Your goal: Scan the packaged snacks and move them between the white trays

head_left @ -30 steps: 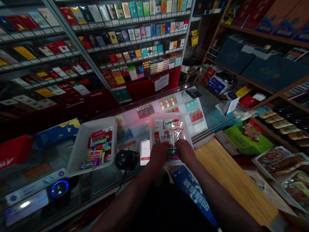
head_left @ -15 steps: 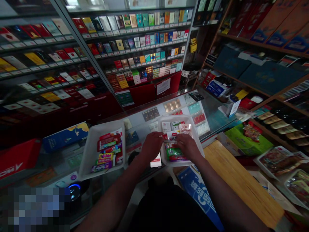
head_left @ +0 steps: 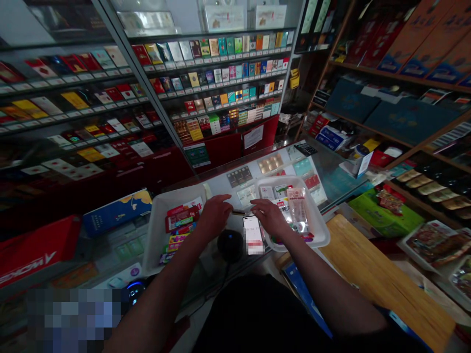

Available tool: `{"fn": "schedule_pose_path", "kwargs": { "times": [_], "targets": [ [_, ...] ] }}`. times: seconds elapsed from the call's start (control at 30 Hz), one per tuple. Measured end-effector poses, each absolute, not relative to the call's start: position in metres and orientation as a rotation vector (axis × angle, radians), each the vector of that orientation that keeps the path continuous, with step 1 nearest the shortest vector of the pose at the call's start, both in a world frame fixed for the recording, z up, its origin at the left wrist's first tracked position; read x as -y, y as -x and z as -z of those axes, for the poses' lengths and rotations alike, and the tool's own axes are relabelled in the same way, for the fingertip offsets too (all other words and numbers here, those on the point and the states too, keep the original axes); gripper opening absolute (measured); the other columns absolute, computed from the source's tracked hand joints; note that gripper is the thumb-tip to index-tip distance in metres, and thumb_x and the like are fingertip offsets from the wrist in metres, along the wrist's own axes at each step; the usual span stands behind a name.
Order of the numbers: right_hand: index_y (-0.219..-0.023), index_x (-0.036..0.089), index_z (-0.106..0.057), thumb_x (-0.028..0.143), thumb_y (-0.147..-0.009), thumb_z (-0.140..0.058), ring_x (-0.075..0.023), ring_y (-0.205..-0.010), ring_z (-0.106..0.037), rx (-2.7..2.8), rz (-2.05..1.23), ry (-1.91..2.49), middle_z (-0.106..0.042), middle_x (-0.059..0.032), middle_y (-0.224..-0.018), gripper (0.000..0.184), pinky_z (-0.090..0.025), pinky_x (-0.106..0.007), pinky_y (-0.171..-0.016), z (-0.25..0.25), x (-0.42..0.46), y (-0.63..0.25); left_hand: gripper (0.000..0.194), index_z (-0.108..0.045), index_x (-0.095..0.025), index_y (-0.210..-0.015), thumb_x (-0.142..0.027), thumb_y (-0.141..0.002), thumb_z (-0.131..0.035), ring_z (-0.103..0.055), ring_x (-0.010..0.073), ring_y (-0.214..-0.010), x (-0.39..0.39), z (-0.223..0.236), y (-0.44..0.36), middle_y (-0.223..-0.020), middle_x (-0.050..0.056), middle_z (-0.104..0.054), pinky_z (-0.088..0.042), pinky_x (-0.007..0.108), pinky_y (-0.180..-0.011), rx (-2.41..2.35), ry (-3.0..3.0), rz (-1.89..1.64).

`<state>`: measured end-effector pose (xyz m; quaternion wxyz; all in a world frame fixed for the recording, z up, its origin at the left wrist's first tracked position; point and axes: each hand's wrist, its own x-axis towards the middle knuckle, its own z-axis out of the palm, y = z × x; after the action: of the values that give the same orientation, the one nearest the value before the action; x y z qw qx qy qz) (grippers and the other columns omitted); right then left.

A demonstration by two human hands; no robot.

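Over the glass counter, my left hand (head_left: pixel 216 214) is beside the right edge of the left white tray (head_left: pixel 150 240), its index finger stretched forward and the others closed. My right hand (head_left: pixel 271 216) is bent at the left edge of the right white tray (head_left: pixel 324 235). A thin dark strip (head_left: pixel 239 213) spans the gap between my fingertips and seems pinched at both ends; its kind is unclear. Just below lies a phone (head_left: pixel 252 230) with a lit screen. The right tray holds a clear pinkish packet (head_left: pixel 299 203) and red-and-white packets (head_left: pixel 282 205).
Colourful snack packs (head_left: pixel 180 228) fill the left tray. A round black device (head_left: pixel 230 245) stands by the phone. A blue box (head_left: pixel 117 212) and a red box (head_left: pixel 40 247) lie left, a wooden board (head_left: pixel 371 269) right. Shelves of small packs (head_left: pixel 213 76) rise behind.
Both hands have come out of the right tray, leftward and apart, with the thin strip now between them. The phone is uncovered. The view has shifted, moving the scene rightward.
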<state>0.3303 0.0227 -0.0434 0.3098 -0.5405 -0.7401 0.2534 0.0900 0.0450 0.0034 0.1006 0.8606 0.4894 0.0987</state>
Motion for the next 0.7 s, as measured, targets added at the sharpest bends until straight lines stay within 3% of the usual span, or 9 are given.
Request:
{"fn": "schedule_pose_path", "kwargs": {
  "times": [0.37, 0.7],
  "targets": [
    [-0.091, 0.022, -0.076, 0.023, -0.097, -0.059, -0.0255, -0.144, -0.045, 1.99, -0.696, 1.458, -0.067, -0.0065, -0.138, 0.019, -0.036, -0.048, -0.12, 0.067, -0.028, -0.289, 0.028, -0.078, -0.022, -0.089, -0.02, -0.095, -0.051, -0.046, 0.0339, -0.143, -0.046, 0.015, -0.052, -0.15, 0.008, -0.057, -0.035, 0.06, -0.118, -1.537, -2.568, -0.223],
    [-0.095, 0.02, -0.076, 0.018, -0.096, -0.058, -0.0253, -0.142, -0.049, 2.061, -0.673, 1.498, -0.067, -0.0088, -0.138, 0.018, -0.038, -0.048, -0.119, 0.087, -0.031, -0.278, 0.018, -0.078, -0.024, -0.092, -0.021, -0.09, -0.06, -0.043, 0.0326, -0.146, -0.05, 0.045, -0.033, -0.153, 0.008, -0.054, -0.036, 0.058, -0.117, -1.511, -2.559, -0.236]
  ]
}}
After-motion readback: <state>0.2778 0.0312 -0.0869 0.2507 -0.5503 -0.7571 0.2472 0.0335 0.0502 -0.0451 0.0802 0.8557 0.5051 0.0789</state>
